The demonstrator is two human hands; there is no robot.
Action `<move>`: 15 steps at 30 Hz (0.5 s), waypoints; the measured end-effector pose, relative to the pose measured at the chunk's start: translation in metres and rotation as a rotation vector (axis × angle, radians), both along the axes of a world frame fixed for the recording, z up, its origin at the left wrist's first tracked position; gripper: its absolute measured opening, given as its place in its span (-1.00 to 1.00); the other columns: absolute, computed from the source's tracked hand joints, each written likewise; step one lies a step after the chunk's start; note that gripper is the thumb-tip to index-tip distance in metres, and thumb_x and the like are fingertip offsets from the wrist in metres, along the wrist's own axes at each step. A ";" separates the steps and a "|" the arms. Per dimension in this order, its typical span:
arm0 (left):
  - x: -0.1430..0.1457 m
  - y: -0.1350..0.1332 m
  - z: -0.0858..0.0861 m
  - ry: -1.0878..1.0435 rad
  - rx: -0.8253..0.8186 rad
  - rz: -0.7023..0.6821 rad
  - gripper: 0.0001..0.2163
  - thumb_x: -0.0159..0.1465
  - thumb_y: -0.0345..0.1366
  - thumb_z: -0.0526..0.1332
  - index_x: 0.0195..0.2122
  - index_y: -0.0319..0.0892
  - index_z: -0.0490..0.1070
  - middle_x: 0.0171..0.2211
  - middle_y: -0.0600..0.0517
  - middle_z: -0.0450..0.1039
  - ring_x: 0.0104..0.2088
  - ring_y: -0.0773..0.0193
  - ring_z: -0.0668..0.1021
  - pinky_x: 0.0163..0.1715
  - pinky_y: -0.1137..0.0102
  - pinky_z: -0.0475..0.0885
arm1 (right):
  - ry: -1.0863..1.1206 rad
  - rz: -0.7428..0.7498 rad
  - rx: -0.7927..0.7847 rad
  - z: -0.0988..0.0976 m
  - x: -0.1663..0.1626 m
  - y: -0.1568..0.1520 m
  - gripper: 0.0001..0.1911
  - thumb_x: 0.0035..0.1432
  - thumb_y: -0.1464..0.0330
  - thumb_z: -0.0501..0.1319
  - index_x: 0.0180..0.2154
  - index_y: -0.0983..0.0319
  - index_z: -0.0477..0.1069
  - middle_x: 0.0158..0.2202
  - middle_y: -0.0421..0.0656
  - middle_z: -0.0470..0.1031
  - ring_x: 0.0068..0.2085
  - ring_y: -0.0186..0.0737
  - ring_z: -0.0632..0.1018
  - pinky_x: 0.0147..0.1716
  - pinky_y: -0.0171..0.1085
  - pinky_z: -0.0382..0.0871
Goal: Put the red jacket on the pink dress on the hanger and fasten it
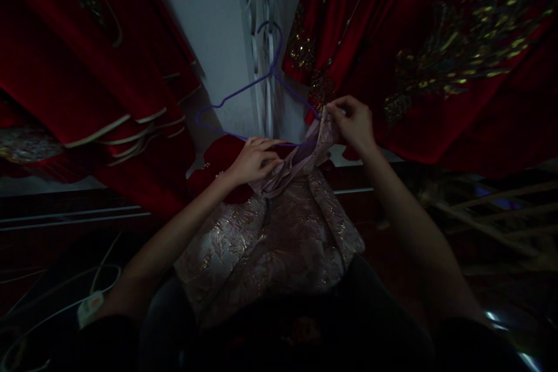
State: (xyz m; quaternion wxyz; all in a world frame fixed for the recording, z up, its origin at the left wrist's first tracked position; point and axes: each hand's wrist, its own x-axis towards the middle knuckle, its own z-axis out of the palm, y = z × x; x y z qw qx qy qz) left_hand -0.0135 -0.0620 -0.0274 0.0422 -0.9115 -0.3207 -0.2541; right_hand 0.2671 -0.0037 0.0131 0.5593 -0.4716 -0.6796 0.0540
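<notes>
A pale pink brocade garment with a shiny leaf pattern hangs down in front of me. My left hand is closed on its upper edge, right at the lower bar of a thin purple wire hanger. My right hand pinches the garment's other top corner, held up next to the hanger's right arm. The hanger's hook sits on a white vertical rail.
Red velvet garments with gold embroidery hang at the right; more red garments with cream piping at the left. A white wall is behind. White cables lie on the dark floor at lower left.
</notes>
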 end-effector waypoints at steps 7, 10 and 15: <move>0.049 0.007 -0.010 -0.189 -0.022 0.063 -0.72 0.34 -0.12 0.05 -0.27 -0.05 0.54 0.11 0.08 0.41 0.03 0.18 0.44 0.01 0.14 0.21 | 0.017 -0.016 0.038 -0.007 -0.012 0.024 -0.63 0.12 -0.02 0.16 -0.30 0.13 0.42 -0.31 -0.18 0.48 -0.21 -0.19 0.49 -0.12 -0.18 0.37; 0.048 0.013 -0.011 -0.254 -0.060 0.094 -0.71 0.35 -0.12 0.03 -0.25 -0.06 0.53 0.03 0.06 0.48 -0.01 0.20 0.48 0.01 0.15 0.21 | -0.006 0.053 0.029 -0.013 -0.017 0.023 -0.61 0.09 -0.03 0.18 -0.23 0.11 0.38 -0.26 -0.18 0.46 -0.18 -0.19 0.48 -0.10 -0.18 0.36; 0.014 0.033 -0.006 -0.437 -0.110 0.052 -0.71 0.34 -0.14 0.03 -0.25 -0.12 0.51 -0.10 0.00 0.54 -0.08 0.22 0.52 -0.02 0.24 0.30 | -0.004 0.037 0.036 -0.014 -0.022 0.020 -0.62 0.10 -0.02 0.18 -0.21 0.12 0.37 -0.25 -0.18 0.47 -0.20 -0.19 0.48 -0.11 -0.20 0.35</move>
